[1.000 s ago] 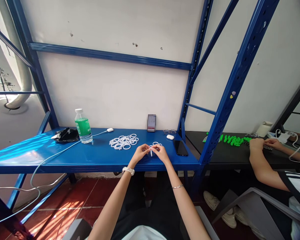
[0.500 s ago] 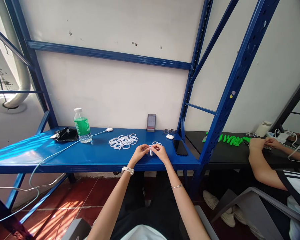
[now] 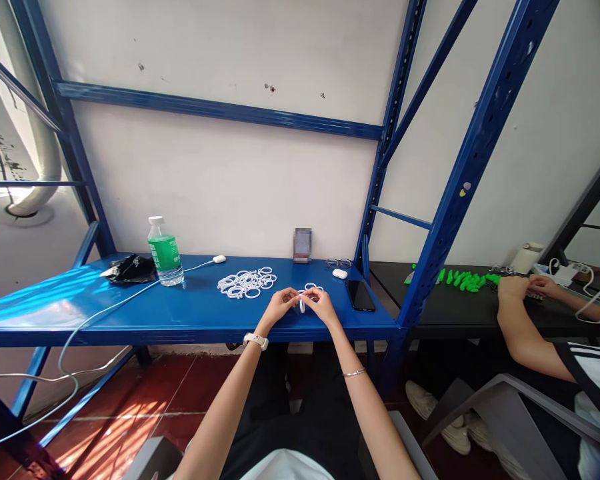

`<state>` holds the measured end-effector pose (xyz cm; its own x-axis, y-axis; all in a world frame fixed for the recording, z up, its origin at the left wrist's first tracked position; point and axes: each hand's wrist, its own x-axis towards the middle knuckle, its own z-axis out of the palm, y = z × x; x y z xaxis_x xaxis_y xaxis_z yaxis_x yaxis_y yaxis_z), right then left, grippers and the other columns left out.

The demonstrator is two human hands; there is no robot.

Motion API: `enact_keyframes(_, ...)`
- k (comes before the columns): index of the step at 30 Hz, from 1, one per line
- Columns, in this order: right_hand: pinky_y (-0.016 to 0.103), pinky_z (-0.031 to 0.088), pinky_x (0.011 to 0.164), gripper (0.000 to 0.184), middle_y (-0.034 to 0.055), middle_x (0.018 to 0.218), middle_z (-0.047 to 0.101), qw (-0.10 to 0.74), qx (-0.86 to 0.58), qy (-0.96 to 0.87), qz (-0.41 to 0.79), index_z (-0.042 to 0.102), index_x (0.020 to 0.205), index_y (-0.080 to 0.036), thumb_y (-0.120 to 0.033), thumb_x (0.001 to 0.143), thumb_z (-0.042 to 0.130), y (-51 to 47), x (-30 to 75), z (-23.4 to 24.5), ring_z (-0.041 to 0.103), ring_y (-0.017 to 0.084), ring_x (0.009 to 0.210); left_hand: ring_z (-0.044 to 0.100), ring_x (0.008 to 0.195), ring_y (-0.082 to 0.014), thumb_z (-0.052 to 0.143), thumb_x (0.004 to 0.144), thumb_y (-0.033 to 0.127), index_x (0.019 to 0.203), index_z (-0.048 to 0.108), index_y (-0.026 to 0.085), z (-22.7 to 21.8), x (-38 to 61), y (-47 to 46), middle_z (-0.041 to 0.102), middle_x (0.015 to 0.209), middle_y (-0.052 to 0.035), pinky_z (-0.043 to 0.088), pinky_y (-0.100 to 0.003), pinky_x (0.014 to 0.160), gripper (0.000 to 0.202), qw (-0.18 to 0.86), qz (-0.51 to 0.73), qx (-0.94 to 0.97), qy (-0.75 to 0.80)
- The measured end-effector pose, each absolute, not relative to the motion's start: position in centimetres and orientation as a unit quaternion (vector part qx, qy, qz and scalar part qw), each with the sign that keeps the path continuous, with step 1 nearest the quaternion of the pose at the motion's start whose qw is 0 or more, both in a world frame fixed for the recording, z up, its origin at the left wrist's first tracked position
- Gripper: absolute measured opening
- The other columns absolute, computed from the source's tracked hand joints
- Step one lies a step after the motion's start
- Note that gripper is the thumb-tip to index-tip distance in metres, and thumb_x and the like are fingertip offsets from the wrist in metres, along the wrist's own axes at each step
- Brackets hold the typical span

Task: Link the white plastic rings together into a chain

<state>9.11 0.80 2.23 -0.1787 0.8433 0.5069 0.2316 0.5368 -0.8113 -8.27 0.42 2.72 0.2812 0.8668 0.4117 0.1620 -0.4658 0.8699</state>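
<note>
Near the front edge of the blue table (image 3: 200, 313), my left hand (image 3: 282, 305) and my right hand (image 3: 320, 305) meet at the fingertips. Between them they pinch a small white ring (image 3: 302, 305), which hangs edge-on below the fingers. Just behind my right hand lie white rings (image 3: 314, 288), partly covered by the fingers. To the left of my left hand is a loose pile of white rings (image 3: 247, 283). Both hands are closed in a pinch, and the exact grip on the ring is too small to make out.
A bottle with a green label (image 3: 165, 253) and a black bag (image 3: 133, 269) stand left. On the right are a phone (image 3: 360, 295), a white case (image 3: 339, 273) and eyeglasses (image 3: 339, 263). A propped phone (image 3: 303, 245) leans at the wall. A co-worker's hand (image 3: 513, 287) is near green pieces (image 3: 465, 280).
</note>
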Motion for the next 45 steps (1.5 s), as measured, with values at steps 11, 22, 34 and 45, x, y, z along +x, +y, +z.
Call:
enact_keyframes(11, 0.029, 0.05, 0.072, 0.03, 0.0068, 0.087, 0.069, 0.521, -0.38, -0.705, 0.296, 0.068, 0.083, -0.018, -0.047, 0.079, 0.064, 0.84, 9.08, 2.3, 0.064, 0.019, 0.08, 0.061, 0.067, -0.0152, 0.062, 0.077, 0.058, 0.089, 0.064, 0.015, 2.61, -8.24, 0.56, 0.067, 0.075, -0.0047, 0.048, -0.025, 0.065, 0.044, 0.372, 0.477, 0.709, 0.364)
enact_keyframes(22, 0.027, 0.051, 0.067, 0.034, 0.0073, 0.089, 0.069, 0.557, -0.375, -0.676, 0.303, 0.068, 0.085, -0.016, -0.05, 0.078, 0.065, 0.93, 9.16, 2.27, 0.064, 0.018, 0.075, 0.063, 0.082, -0.0156, 0.068, 0.073, 0.055, 0.103, 0.062, 0.02, 2.97, -8.15, 0.11, 0.066, 0.106, -0.0062, 0.051, -0.024, 0.066, 0.047, 0.358, 0.457, 0.726, 0.369)
enact_keyframes(34, 0.027, 0.053, 0.067, 0.039, 0.0079, 0.092, 0.068, 0.557, -0.37, -0.682, 0.296, 0.067, 0.086, -0.017, -0.055, 0.079, 0.062, 1.06, 9.17, 2.07, 0.064, 0.018, 0.075, 0.066, 0.086, -0.0187, 0.072, 0.072, 0.05, 0.113, 0.056, 0.018, 2.43, -8.23, 0.62, 0.068, 0.099, -0.0076, 0.052, -0.027, 0.071, 0.054, 0.382, 0.438, 0.733, 0.354)
enact_keyframes(45, 0.028, 0.053, 0.071, 0.037, 0.0077, 0.096, 0.067, 0.559, -0.346, -0.685, 0.313, 0.065, 0.086, -0.016, -0.053, 0.08, 0.062, 1.05, 9.02, 2.13, 0.064, 0.017, 0.077, 0.064, 0.081, -0.0164, 0.071, 0.072, 0.05, 0.115, 0.06, 0.016, 2.52, -8.19, 0.65, 0.068, 0.1, -0.0076, 0.052, -0.027, 0.073, 0.056, 0.386, 0.432, 0.734, 0.354)
